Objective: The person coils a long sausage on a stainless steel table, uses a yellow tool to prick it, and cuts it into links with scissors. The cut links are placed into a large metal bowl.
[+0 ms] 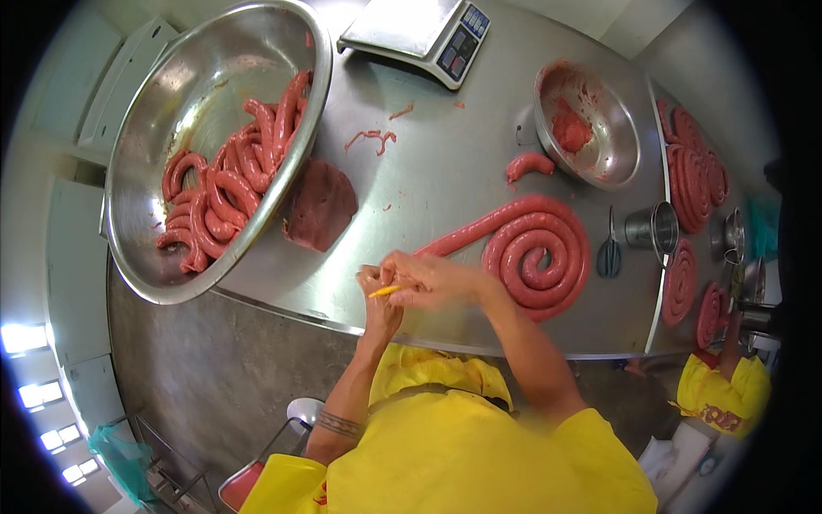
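Note:
My left hand (378,298) and my right hand (435,279) meet above the table's near edge. A small yellow stick-like thing (385,291) pokes out from the closed fingers of my right hand; its kind is unclear. The left hand is closed too, but its grip is hidden. To their right lies a long raw sausage coiled in a spiral (575,257). Its straight tail runs left and disappears behind my right hand, so its end is hidden. A dark red slab of meat (321,206) lies just beyond my left hand.
A big steel basin (317,111) with raw sausages (231,184) overhangs the table's left edge. Behind stands a scale (411,34). On the right are a steel bowl (621,146), a short sausage piece (529,165), scissors (610,248), a metal cup (640,230) and a co-worker's yellow sleeve (749,385).

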`<action>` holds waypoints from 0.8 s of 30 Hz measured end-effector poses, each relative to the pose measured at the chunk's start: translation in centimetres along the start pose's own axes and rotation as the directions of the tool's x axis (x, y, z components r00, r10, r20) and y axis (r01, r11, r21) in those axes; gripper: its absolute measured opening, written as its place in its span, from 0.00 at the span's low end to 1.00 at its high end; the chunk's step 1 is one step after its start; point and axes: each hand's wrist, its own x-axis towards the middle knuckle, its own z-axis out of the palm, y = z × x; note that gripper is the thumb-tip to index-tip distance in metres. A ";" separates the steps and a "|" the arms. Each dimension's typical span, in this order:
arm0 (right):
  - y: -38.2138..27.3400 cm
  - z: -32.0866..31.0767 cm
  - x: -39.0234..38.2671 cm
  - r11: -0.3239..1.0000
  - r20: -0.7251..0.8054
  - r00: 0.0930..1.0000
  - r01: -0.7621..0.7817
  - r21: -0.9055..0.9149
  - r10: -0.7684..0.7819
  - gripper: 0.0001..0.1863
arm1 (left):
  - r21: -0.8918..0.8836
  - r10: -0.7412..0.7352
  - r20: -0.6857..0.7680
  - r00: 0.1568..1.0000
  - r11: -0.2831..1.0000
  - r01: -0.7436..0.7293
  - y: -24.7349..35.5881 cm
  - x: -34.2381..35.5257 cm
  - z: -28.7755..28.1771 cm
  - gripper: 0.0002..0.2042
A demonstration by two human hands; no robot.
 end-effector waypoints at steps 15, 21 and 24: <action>14.5 0.8 -24.7 0.485 -0.760 0.100 0.715 0.504 0.643 0.12 | 0.128 0.083 0.175 0.981 0.986 -0.106 3.0 -1.0 4.7 0.08; 21.7 4.7 -26.9 0.426 -0.597 0.322 0.466 0.775 0.735 0.11 | 0.198 0.225 0.165 0.960 0.946 -0.256 -1.1 -3.9 6.0 0.12; 22.8 7.1 -25.9 0.380 -0.520 0.468 0.364 0.850 0.715 0.09 | 0.088 0.151 0.126 0.980 0.983 -0.163 -0.7 -4.9 4.5 0.13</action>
